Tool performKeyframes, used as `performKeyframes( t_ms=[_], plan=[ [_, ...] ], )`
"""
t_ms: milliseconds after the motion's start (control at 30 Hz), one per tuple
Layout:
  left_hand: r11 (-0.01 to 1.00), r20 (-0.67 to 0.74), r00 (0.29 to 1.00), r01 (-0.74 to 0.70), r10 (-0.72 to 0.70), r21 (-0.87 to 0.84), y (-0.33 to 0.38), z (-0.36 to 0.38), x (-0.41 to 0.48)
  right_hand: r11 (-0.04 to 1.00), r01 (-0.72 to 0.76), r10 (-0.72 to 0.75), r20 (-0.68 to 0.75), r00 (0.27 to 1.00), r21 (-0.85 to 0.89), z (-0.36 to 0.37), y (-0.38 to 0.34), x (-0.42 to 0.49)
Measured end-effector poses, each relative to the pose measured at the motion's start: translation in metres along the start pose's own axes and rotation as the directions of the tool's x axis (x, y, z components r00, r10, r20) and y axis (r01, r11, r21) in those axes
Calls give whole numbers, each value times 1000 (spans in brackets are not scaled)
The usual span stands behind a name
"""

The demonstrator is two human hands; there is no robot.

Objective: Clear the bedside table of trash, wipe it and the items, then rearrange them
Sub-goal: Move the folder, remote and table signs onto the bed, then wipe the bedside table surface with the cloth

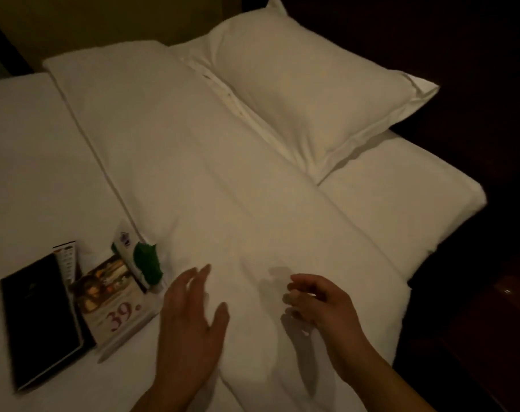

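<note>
I look down on a white bed in dim light. My left hand (190, 325) hovers open over the folded white duvet (211, 185), fingers spread, holding nothing. My right hand (321, 304) is beside it over the duvet, fingers loosely curled with nothing seen in them. To the left on the sheet lie a black folder (41, 319), a menu card printed "39" (113, 301), a narrow leaflet (67, 257) and a white pack with a green part (142, 260). The bedside table (491, 322) shows only as a dark wooden surface at the right.
A white pillow (309, 93) lies at the head of the bed on the right. The bare sheet (29, 162) spreads to the left. A dark floor and dark wall surround the bed's right side.
</note>
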State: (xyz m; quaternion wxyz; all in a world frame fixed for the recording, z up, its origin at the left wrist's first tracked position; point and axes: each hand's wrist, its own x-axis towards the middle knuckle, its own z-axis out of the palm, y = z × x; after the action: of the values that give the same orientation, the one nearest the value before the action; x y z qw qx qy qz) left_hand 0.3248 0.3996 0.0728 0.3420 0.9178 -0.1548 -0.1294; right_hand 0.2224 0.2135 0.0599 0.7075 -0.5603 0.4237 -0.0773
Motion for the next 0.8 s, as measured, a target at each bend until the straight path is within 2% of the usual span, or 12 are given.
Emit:
performKeyframes(
  t_ms=[100,233,400,533,667,733,800],
  plan=[
    [972,91,971,-227,222,54,48,37,-6,998,61,-57,-103,993,34,-51,-4,-16],
    [905,180,897,-420,404,65,111,89,-25,991,131,-117,-271,955,31,-128,-1,-46],
    [760,309,731,-649,609,38,180,154,-66,989,131,-83,-464,882,72,-229,13,-89],
    [662,416,605,-750,679,9,220,219,-98,982,135,-40,-548,836,134,-312,33,-132],
    [541,555,478,-839,681,58,250,291,-123,988,135,-56,-662,747,69,-385,65,-176],
    [453,612,425,-884,667,121,261,324,-130,995,88,-95,-712,696,-47,-418,84,-197],
    [400,633,402,-903,662,156,269,353,-131,969,-3,-186,-736,651,-248,-446,103,-218]
  ],
)
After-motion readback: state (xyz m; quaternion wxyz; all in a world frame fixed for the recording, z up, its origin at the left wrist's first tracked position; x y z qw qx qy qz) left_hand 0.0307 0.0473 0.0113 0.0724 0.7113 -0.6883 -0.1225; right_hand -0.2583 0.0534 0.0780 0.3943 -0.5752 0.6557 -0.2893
